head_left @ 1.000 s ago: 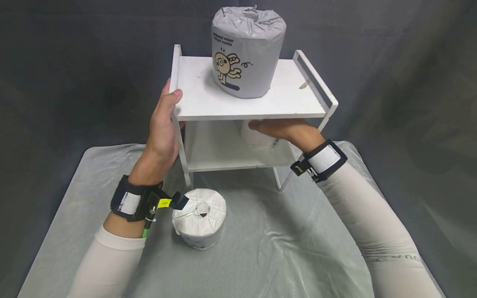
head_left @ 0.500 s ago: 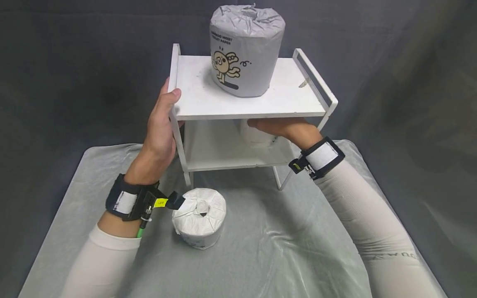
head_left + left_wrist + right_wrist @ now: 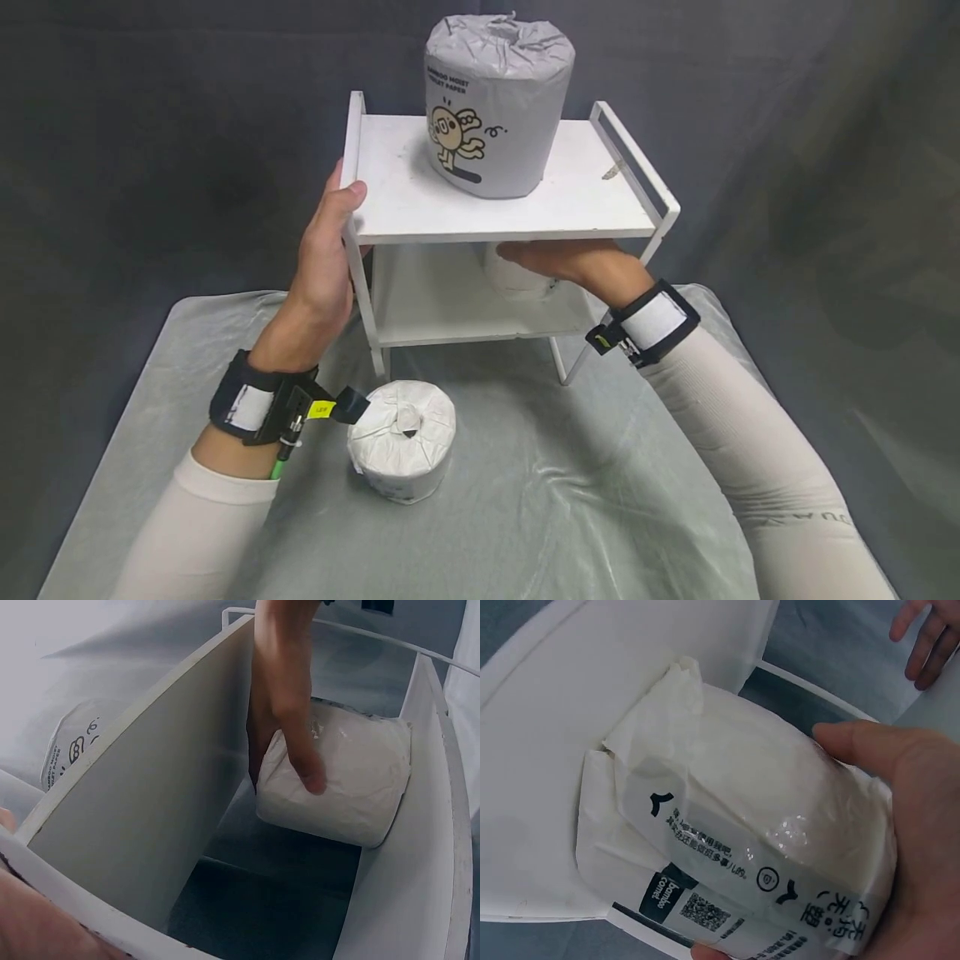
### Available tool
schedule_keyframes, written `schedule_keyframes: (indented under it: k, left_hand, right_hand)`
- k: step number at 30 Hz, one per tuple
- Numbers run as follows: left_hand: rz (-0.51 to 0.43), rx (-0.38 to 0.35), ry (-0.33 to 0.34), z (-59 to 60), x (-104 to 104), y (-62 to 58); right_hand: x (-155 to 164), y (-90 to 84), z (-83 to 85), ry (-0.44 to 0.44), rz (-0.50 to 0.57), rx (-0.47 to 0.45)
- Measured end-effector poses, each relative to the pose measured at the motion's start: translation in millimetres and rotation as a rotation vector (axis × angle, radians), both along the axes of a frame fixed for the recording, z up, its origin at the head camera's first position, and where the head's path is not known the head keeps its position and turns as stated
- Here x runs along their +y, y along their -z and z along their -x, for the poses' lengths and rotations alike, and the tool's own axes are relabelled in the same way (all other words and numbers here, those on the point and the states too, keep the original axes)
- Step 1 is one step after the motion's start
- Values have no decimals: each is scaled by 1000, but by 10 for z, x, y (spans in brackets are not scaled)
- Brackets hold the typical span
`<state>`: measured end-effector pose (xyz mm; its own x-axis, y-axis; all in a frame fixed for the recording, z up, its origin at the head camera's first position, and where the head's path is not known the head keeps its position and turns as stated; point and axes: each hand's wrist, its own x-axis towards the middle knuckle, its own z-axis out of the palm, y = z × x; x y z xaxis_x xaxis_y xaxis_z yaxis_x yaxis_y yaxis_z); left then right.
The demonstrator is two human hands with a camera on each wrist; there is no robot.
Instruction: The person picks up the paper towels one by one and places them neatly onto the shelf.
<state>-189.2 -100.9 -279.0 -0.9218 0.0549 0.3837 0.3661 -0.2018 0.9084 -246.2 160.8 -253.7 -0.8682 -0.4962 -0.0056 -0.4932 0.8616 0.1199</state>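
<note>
A small white two-tier shelf rack [image 3: 390, 200] stands on the table, and my left hand [image 3: 322, 258] grips its left side frame, thumb in front. My right hand [image 3: 577, 262] reaches under the top board and holds a wrapped toilet paper roll [image 3: 517, 283] on the lower board. In the right wrist view, thumb and fingers spread around the end of this toilet paper roll [image 3: 757, 787], whose wrapper has print and a QR code. The left wrist view shows the toilet paper roll [image 3: 352, 780] against the lower board. The top board hides part of the right hand in the head view.
A larger wrapped roll [image 3: 495, 117] with a cartoon print stands on the top board. Another wrapped roll [image 3: 401, 442] stands on the grey cloth [image 3: 525, 517] in front of the rack's left leg. A dark curtain [image 3: 187, 150] hangs behind.
Both hands keep their holds on the rack and the toilet paper roll. The left wrist has shifted slightly to the left; little else differs.
</note>
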Motion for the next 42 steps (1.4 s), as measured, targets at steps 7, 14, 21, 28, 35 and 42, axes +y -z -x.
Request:
schedule_keyframes:
  k: [7,14,21,28,35,42]
  left_hand:
    - [18,-2,-11,-3,4,5]
    - [29,2,-24,1,-8,3]
    - [34,2,-30,1,-12,-5]
    - [30,-5,-28,-10,-20,-14]
    - [38,3,-24,-3,-19,-12]
    - [35,-3,-9,-7,-22,-4]
  right_hand:
    - [0,178,-101,11,319,47]
    - [-69,355,-419,-175,159,450]
    - [-187,255,-702,-210,90,333]
    - [-234,217,-945,-361,127,237]
    - [-316,272,-1130,-458,111,154]
    - [-411,386,-1239,-490,84,41]
